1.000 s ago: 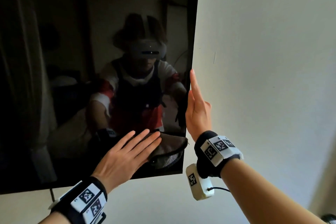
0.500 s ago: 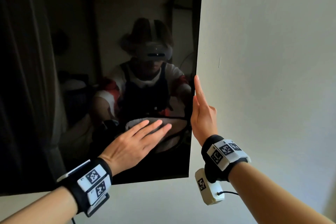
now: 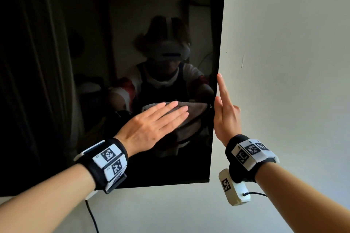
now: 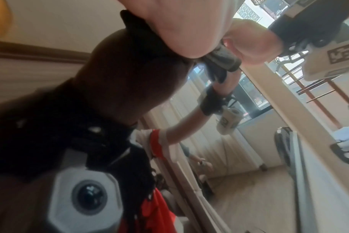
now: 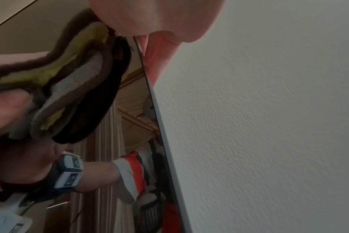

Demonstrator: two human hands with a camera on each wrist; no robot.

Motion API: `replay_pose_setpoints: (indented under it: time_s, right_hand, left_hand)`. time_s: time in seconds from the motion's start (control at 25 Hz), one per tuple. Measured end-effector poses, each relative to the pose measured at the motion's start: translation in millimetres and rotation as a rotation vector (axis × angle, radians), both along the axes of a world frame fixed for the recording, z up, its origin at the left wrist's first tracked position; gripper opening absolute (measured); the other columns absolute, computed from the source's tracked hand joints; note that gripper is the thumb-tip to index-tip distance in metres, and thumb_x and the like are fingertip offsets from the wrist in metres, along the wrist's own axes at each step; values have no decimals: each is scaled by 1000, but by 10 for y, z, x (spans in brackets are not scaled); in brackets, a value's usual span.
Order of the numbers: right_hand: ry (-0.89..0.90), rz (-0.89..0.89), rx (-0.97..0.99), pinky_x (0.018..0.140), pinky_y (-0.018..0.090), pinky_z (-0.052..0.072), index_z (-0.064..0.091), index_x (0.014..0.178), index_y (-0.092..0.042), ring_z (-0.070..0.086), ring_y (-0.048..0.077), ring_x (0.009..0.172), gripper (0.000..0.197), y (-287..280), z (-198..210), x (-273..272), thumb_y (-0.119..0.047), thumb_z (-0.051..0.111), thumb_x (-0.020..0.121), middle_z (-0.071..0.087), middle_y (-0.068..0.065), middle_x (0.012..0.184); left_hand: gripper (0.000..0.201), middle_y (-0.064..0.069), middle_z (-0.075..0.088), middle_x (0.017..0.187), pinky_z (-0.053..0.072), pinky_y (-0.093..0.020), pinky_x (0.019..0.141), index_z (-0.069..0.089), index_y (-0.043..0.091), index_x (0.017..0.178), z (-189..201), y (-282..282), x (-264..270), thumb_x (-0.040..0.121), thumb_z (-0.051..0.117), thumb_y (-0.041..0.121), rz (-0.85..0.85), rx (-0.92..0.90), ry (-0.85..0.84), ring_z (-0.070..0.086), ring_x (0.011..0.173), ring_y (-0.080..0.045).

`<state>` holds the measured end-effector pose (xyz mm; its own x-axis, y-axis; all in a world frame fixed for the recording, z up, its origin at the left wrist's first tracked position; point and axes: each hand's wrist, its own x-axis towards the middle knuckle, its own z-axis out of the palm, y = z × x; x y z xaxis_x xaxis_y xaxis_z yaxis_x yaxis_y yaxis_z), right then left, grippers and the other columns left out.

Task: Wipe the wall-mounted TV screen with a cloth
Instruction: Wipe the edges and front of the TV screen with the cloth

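The cloth point(image 3: 191, 115) is mostly hidden under the flat left hand point(image 3: 151, 128); only its right part shows, toward the TV screen point(image 3: 56, 81) right edge. The screen runs off the head view's top and left edges. In the left wrist view the cloth point(image 4: 221, 63) is a blurred scrap below the palm. The right hand point(image 3: 224, 113) at the screen's edge hides its palm; whether its other fingers reach behind the screen cannot be told.

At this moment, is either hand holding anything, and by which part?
Neither grips anything. The left hand presses the grey-brown cloth flat against the black TV screen with straight fingers; the right hand rests straight-fingered along its right edge.
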<state>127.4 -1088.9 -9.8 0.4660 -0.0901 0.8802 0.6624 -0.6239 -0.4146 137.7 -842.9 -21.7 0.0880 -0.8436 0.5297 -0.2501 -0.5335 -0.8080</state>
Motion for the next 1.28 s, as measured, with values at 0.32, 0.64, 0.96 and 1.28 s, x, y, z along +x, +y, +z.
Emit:
replay_pose_setpoints:
  time_s: [0.32,0.64,0.96,1.28]
  right_hand:
    - [-42,3,-5,50,15,30,21,154,-29,32,16,44,53,-45,753,73,-13,32,105,29,0,50]
    - [-29,58,-59,48,15,35,16,155,-33,40,28,46,58,-62,985,55,-10,32,104,35,9,50]
    - [25,71,-90,63,42,56,12,152,-46,55,32,48,55,-98,1093,27,-22,30,106,48,8,52]
    - [-97,-6,-57,64,52,57,16,152,-46,54,38,49,56,-88,1936,139,-19,30,104,43,12,52]
  left_hand:
    - [71,-4,30,163,22,-41,122,29,16,158,366,47,52,91,51,2,17,94,-33,30,149,-25]
    - [63,-3,37,160,31,-41,118,35,18,155,776,110,45,104,37,55,50,79,-80,38,145,-24]
    - [55,-3,38,159,35,-37,117,36,18,155,1156,230,5,106,40,43,36,9,-106,42,144,-23]
    - [53,-4,37,160,38,-38,117,34,18,156,1750,275,112,108,35,41,-9,10,-172,40,144,-24]
